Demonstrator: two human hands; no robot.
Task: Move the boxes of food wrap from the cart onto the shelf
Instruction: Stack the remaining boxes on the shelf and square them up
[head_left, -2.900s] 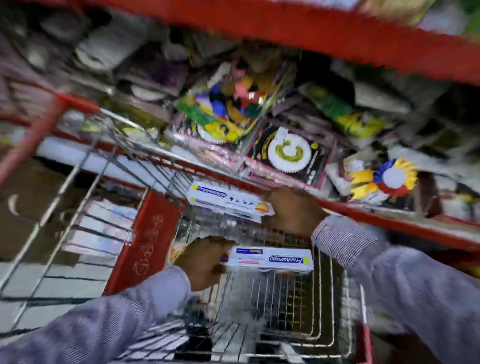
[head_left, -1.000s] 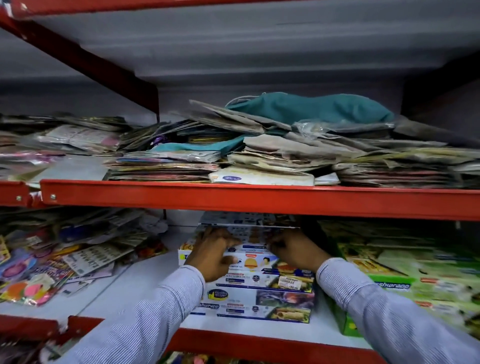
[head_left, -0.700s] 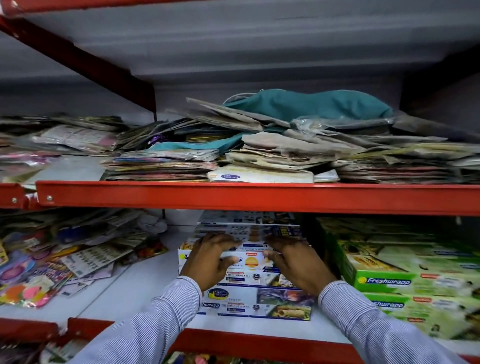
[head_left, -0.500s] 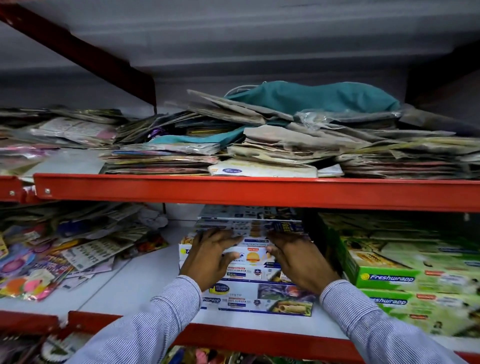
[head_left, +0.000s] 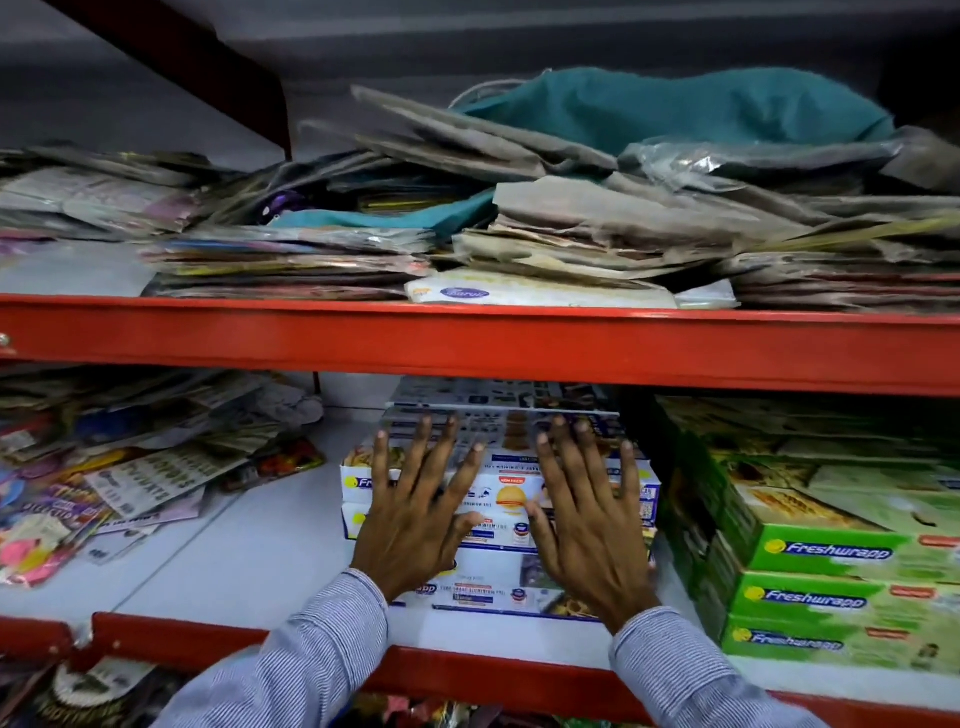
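A stack of white and blue food wrap boxes (head_left: 511, 493) stands on the white shelf (head_left: 249, 566) with a red front rail, under the upper shelf. My left hand (head_left: 415, 514) lies flat with spread fingers against the front of the stack's left half. My right hand (head_left: 587, 519) lies flat the same way on the right half. Neither hand grips a box. The cart is out of view.
Green Freshwrapp boxes (head_left: 826, 566) are stacked right beside the white stack. Loose colourful packets (head_left: 130, 467) lie at the shelf's left. The upper red shelf rail (head_left: 467, 343) hangs low over the boxes, loaded with flat packets and a teal cloth bag (head_left: 675, 109).
Earlier each hand held a box above the cart. Then both hands set boxes on the shelf stack; the fingers have now opened flat against its front.
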